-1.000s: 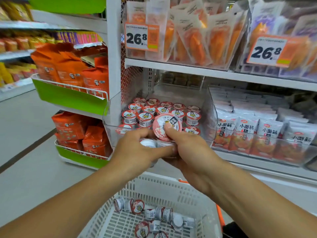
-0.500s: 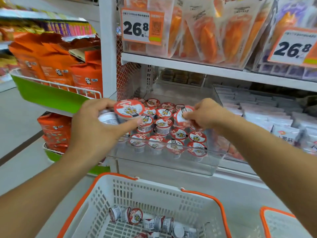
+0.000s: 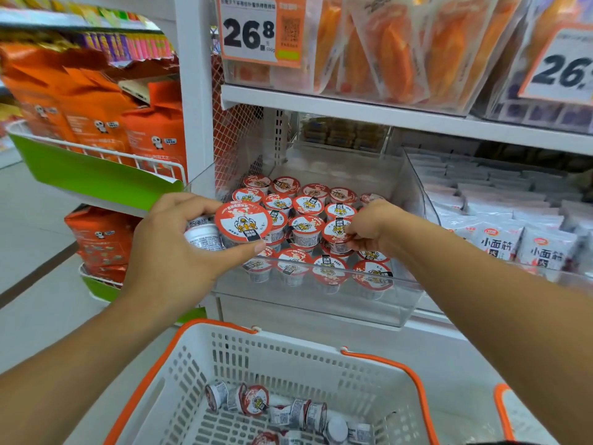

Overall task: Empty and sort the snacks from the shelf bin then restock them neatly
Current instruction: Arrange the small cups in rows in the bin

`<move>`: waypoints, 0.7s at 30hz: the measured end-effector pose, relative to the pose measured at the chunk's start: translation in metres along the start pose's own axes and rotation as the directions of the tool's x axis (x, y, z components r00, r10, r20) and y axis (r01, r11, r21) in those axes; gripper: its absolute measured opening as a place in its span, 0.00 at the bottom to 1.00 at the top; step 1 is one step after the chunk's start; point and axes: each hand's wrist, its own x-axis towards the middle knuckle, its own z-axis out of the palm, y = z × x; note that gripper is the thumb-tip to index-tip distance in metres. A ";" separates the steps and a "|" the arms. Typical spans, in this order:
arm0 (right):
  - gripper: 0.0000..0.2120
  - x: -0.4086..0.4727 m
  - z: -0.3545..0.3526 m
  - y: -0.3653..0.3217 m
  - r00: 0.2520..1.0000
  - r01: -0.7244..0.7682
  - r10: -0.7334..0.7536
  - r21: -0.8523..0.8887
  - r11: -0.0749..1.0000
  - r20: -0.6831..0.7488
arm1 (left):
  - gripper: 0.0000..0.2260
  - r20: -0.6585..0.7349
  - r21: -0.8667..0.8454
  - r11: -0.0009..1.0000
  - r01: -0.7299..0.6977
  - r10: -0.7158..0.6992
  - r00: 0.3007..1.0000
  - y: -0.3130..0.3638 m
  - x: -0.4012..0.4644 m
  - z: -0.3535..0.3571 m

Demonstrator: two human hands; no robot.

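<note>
Nearest me, the white basket (image 3: pixel 288 351) with its orange rim sits low under both arms, and about ten snack cups (image 3: pixel 256 400) lie tumbled on their sides in its bottom, though the lower edge cuts some off so I cannot count them surely. Above it, the left hand (image 3: pixel 170 252) grasps a small stack of cups (image 3: pixel 224 229), two or perhaps three, tipped so the top lid faces me and the stack's long axis points in toward the shelf bin (image 3: pixel 321 303). The right hand (image 3: pixel 373 228) is deeper in, over the bin's front wall, fingertips pinching the rim of one cup (image 3: pixel 335 234) in the second row. That open spot lies straight ahead of the right hand, so in my judgement it places next. Inside the clear bin roughly twenty cups stand upright, lids up, in rows of four or five, with bare floor behind them still to fill.
</note>
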 end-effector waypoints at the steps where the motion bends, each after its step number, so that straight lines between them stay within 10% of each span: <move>1: 0.14 0.002 0.000 0.001 1.000 -0.002 0.002 0.019 1.000 0.004 | 0.28 0.002 0.009 1.000 -0.003 0.003 1.000 0.001 0.000 0.001; 9: 0.12 -0.012 -0.003 0.006 0.994 0.095 -0.098 -0.078 0.992 -0.038 | 0.28 0.012 0.010 1.000 -0.002 0.002 1.000 0.006 -0.003 0.005; 12: 0.09 -0.023 0.000 0.000 0.868 0.310 -0.475 -0.593 0.743 -0.142 | 0.27 0.007 0.013 1.000 0.002 -0.002 1.000 0.006 -0.003 0.004; 17: 0.14 -0.023 0.018 -0.005 0.776 0.525 -0.608 -0.707 0.474 0.168 | 0.28 0.008 0.009 1.000 0.003 -0.003 1.000 0.006 -0.004 0.003; 21: 0.07 -0.010 0.025 0.001 0.759 0.516 -0.648 -0.674 0.529 0.073 | 0.28 0.024 -0.011 1.000 -0.003 0.004 1.000 0.004 -0.006 0.003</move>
